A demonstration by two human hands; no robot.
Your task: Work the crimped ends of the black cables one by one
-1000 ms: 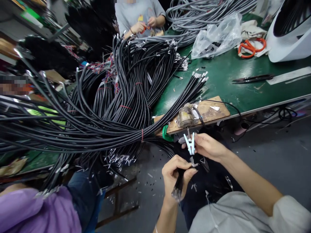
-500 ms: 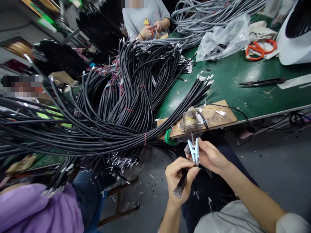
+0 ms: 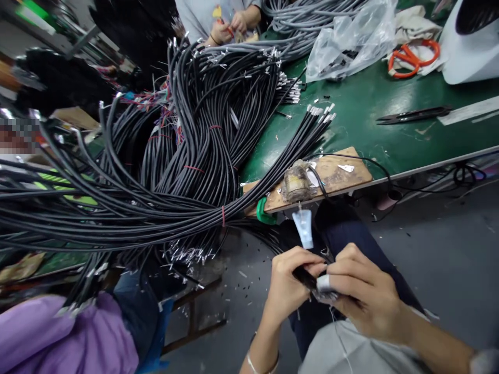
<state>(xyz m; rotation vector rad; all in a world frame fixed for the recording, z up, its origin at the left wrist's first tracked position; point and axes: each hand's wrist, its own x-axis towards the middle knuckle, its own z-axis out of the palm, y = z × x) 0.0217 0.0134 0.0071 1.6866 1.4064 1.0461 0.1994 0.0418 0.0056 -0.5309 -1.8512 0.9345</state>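
Note:
My left hand (image 3: 288,280) is closed round a black cable (image 3: 304,277) above my lap. The cable's silvery end (image 3: 326,295) points toward my right hand (image 3: 362,293), whose fingers are closed at that end. A white patch shows on one right finger; whether it is a wrap or part of the cable end I cannot tell. Just beyond my hands, a light-blue clothes peg (image 3: 303,228) hangs from the shaft of a small tape-wrapped motor (image 3: 296,182). The peg looks smeared and is apart from both hands.
The motor sits on a wooden board (image 3: 339,174), with a green clamp (image 3: 266,210) at the table edge. Bundled black cables (image 3: 187,221) spread across the left. Orange-handled scissors (image 3: 413,59) and dark snips (image 3: 413,115) lie on the green table (image 3: 351,124). Two co-workers sit nearby.
My hands have drawn back from the clothes peg toward my body. The peg's two legs were distinct and now look blurred. My right hand has moved onto the cable's end.

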